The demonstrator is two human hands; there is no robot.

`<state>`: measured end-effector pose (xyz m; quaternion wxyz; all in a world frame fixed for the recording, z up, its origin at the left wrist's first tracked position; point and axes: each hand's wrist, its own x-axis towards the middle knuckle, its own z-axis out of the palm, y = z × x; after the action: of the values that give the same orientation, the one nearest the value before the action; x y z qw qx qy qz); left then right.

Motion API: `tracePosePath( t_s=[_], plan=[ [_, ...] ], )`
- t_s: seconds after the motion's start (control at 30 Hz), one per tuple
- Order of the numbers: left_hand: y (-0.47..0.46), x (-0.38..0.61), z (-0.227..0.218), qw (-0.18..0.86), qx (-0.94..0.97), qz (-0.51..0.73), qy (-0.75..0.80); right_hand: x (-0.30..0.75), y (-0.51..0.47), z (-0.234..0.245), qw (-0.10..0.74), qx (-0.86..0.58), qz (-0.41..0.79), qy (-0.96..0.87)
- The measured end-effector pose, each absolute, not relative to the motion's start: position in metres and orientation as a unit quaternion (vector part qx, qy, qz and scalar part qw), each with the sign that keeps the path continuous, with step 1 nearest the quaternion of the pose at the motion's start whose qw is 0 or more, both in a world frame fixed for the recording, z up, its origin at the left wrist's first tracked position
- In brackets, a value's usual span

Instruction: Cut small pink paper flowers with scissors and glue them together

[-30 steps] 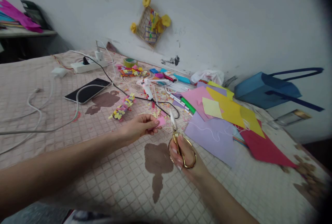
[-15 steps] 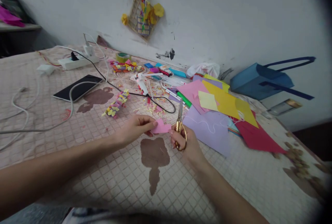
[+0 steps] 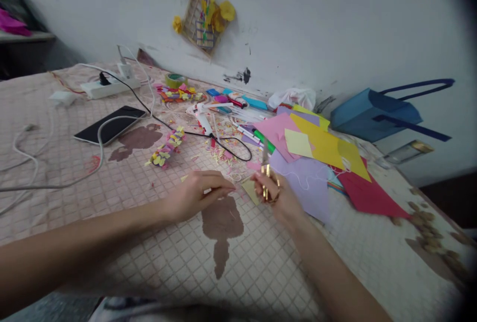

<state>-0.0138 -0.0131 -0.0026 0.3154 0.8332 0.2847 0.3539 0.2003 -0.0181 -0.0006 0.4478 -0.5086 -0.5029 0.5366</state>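
Looking down from our head camera, we face a white scuffed wall [image 3: 335, 24] behind a pink-and-cream grid-patterned cover [image 3: 261, 267]. The cover's far edge meets the wall, and its right edge drops away beyond a red paper sheet [image 3: 368, 193]. A blue bag with navy handles [image 3: 376, 113] stands by the wall at the right. Overlapping the red sheet are a lilac paper sheet [image 3: 301, 183], a yellow paper sheet [image 3: 320, 143] and a pink paper sheet [image 3: 274, 130]. Left of them lie a black smartphone [image 3: 110, 125] and a white power strip [image 3: 108, 88]. A white glue gun [image 3: 201, 118] rests among paper scraps, near a green marker [image 3: 264, 141], whose label is too blurred to read; no writing is legible anywhere.

Our right hand [image 3: 279, 193] is closed narrowly around gold-handled scissors [image 3: 267, 183], blades pointing up, just beside the lilac sheet. Our left hand [image 3: 197, 195] is curled shut; we cannot tell what it holds. A small olive-yellow paper piece [image 3: 250, 192] sits between the hands, touching neither clearly, just below the scissors.
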Motion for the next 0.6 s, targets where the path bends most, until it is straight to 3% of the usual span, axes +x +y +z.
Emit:
tracePosePath(
  t_s=[0.13, 0.6],
  plan=[
    [-0.013, -0.015, -0.004, 0.249, 0.878, 0.36, 0.192, 0.18, -0.036, -0.001, 0.36, -0.423, 0.672, -0.49],
    [-0.011, -0.016, -0.005, 0.261, 0.866, 0.381, 0.192, 0.177, -0.037, -0.006, 0.36, -0.363, 0.734, -0.446]
  ],
)
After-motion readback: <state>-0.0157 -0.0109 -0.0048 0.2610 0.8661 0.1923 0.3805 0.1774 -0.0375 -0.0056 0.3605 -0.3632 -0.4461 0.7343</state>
